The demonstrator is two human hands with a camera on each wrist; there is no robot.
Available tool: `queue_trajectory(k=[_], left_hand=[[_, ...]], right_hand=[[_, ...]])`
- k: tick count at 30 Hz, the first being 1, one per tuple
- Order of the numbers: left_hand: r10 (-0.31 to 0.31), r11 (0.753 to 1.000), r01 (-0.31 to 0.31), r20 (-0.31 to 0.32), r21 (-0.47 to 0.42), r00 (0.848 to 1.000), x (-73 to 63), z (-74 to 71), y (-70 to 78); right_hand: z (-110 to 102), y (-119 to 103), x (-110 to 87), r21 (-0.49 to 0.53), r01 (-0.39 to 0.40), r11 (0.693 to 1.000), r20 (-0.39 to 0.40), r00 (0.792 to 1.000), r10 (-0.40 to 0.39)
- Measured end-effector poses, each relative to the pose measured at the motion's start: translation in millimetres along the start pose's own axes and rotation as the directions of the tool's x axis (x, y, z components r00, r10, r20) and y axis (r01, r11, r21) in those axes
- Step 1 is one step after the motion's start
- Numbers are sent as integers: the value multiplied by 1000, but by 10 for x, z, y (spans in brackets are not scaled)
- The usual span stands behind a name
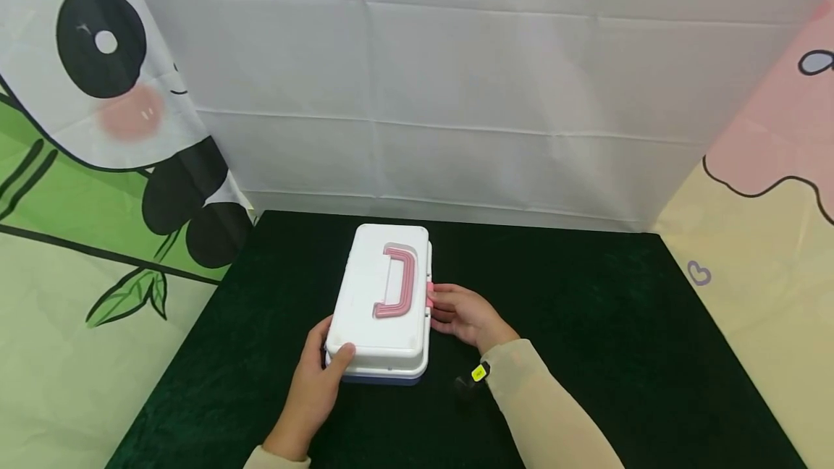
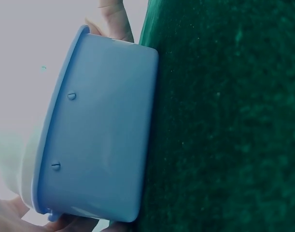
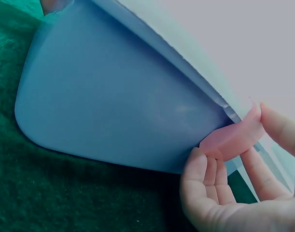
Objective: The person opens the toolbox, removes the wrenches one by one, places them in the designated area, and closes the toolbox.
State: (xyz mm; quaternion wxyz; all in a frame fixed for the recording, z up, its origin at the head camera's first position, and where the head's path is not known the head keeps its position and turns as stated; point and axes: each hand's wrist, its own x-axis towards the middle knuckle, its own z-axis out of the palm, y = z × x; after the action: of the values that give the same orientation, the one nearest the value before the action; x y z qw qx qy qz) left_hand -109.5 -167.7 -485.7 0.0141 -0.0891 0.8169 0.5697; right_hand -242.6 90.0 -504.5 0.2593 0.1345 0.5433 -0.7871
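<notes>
A sleeve leads, in the head view, to the right hand, pinching a latch on the box toward the desk's far edge; the left hand grips its near-left corner. Left wrist: blue end against desk. Right wrist: fingers pinch the latch.

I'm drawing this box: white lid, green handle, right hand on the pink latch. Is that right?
Not quite: the handle is pink, not green, as the head view shows. The rest is right: the lid is white and the right hand is on the pink latch.
</notes>
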Motion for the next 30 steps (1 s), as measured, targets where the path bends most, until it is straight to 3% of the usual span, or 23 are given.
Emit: queue_trajectory(k=[6,18,30], left_hand=[[-10,1000,10,16,5,1000,2,-18,-11],[32,999,-32,19,-8,999,-7,-6,-22],[15,1000,-15,19,-4,1000,-6,-7,-21]], right_hand=[[-1,14,13,-4,-6,1000,-9,1000,6],[23,16,-2,-5,10,1000,-9,1000,-10],[23,12,-4,-7,14,1000,-16,1000,-14]])
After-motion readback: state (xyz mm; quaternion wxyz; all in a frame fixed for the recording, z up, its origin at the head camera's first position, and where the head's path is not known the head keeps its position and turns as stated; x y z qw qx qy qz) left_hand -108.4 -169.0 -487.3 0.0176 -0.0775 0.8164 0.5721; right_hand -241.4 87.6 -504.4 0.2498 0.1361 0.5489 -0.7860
